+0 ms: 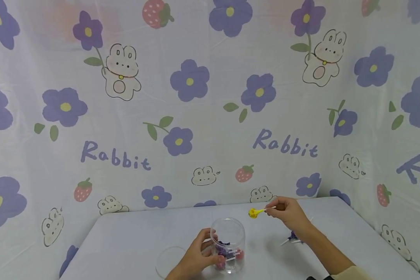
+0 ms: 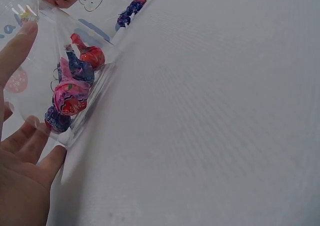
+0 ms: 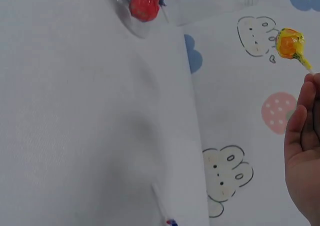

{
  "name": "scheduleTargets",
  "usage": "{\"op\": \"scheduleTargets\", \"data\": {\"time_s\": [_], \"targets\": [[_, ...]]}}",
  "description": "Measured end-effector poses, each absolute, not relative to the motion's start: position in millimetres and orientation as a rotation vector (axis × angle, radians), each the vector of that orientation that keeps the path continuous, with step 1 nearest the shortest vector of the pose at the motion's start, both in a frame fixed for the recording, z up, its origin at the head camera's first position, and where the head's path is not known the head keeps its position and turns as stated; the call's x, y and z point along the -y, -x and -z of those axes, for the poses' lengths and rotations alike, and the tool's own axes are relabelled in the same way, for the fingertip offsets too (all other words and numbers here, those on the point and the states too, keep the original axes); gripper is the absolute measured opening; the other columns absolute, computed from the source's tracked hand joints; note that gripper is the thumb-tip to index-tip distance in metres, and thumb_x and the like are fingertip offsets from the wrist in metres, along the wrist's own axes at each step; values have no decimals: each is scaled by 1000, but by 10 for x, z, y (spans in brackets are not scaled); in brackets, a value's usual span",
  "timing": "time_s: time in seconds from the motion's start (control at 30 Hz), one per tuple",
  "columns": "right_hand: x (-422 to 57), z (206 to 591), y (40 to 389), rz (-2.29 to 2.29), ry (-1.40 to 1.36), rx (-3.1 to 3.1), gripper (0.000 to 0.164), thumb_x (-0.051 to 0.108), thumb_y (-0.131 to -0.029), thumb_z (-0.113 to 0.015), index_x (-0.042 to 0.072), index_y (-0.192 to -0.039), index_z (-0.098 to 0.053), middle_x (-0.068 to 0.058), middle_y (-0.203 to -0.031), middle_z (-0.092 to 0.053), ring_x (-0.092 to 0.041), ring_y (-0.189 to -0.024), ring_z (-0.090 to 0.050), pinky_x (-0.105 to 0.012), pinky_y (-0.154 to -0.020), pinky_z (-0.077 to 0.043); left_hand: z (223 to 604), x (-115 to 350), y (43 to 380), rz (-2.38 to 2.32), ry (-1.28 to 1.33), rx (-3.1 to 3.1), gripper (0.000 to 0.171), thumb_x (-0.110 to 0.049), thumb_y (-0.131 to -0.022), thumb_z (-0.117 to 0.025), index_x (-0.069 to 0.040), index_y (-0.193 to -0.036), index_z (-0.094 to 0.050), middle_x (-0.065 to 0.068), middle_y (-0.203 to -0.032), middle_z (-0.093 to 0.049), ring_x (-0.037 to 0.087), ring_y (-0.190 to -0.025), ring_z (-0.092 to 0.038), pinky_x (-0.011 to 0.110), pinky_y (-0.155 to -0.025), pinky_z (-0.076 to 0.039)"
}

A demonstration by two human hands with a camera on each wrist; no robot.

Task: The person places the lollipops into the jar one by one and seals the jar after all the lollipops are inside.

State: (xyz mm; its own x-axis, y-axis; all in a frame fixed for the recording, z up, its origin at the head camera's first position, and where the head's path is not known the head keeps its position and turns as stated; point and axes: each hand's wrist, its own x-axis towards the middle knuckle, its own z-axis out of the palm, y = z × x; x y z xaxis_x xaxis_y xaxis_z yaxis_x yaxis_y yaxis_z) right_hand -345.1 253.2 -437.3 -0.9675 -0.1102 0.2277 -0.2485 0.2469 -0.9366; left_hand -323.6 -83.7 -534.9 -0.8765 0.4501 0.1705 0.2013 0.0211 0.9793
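A clear plastic jar [image 1: 237, 238] stands upright with its mouth uncovered. My left hand [image 1: 195, 254] grips its side, thumb toward the front and fingers round the back. Inside, low down, lie several wrapped lollipops: a pink one [image 2: 71, 97], a red one [image 2: 93, 57] and dark purple-blue ones [image 2: 57, 120], their white sticks pointing various ways. Up and to the right of the jar, my right hand [image 1: 291, 217] pinches the white stick of a yellow lollipop [image 1: 253, 212]. Its orange-and-yellow head [image 3: 289, 43] points left, toward the jar, clear of the table.
Beyond my right forearm, several dark-wrapped lollipops [image 1: 293, 235] lie on the white table [image 1: 133, 237], partly hidden by the arm. Left of the jar is a thin clear round lid [image 1: 157, 261]. A printed cloth [image 1: 217, 128] hangs behind and at both sides.
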Motion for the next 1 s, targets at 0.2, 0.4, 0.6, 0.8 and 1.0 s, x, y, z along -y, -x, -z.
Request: {"op": "scheduleTargets", "data": {"time_s": [0.2, 0.4, 0.6, 0.8, 1.0], "targets": [[-2278, 4315, 3392, -1853, -508, 2399, 18, 10, -95, -75, -4, -105, -70, -15, -105, -71, -28, -95, -69, -26, -86, -58, 5337, 825, 3230, -1955, -659, -2112, 77, -15, -86, -87, -3, -146, -41, 21, -144, -46, 44, -140, -44, 49, -111, -42], [-2053, 4300, 3375, -1824, -617, 2424, 14, 9, -95, -75, -3, -102, -70, -14, -103, -72, -25, -90, -71, -27, -83, -60, 5308, 808, 3217, -1934, -603, -2133, 79, -20, -86, -88, -3, -147, -40, 19, -144, -47, 44, -140, -44, 52, -112, -41], [-1892, 4331, 3384, -1782, -668, 2451, 11, 10, -95, -75, 1, -100, -71, -10, -101, -72, -27, -90, -71, -29, -83, -61, 5300, 813, 3212, -1933, -597, -2129, 79, -20, -87, -87, -3, -147, -39, 18, -143, -47, 44, -140, -43, 52, -112, -41], [-1823, 4393, 3408, -1671, -729, 2510, 13, 11, -96, -75, 4, -107, -72, -7, -103, -72, -25, -95, -69, -28, -82, -60, 5311, 813, 3219, -1954, -637, -2105, 79, -18, -87, -87, -2, -147, -39, 21, -143, -46, 44, -140, -44, 50, -112, -42], [-1814, 4424, 3418, -1620, -784, 2513, 20, 11, -96, -74, 4, -115, -71, -11, -105, -72, -26, -98, -67, -26, -82, -58, 5316, 823, 3214, -1966, -644, -2078, 77, -18, -87, -87, -3, -147, -39, 21, -144, -46, 43, -139, -45, 49, -112, -42]]}}
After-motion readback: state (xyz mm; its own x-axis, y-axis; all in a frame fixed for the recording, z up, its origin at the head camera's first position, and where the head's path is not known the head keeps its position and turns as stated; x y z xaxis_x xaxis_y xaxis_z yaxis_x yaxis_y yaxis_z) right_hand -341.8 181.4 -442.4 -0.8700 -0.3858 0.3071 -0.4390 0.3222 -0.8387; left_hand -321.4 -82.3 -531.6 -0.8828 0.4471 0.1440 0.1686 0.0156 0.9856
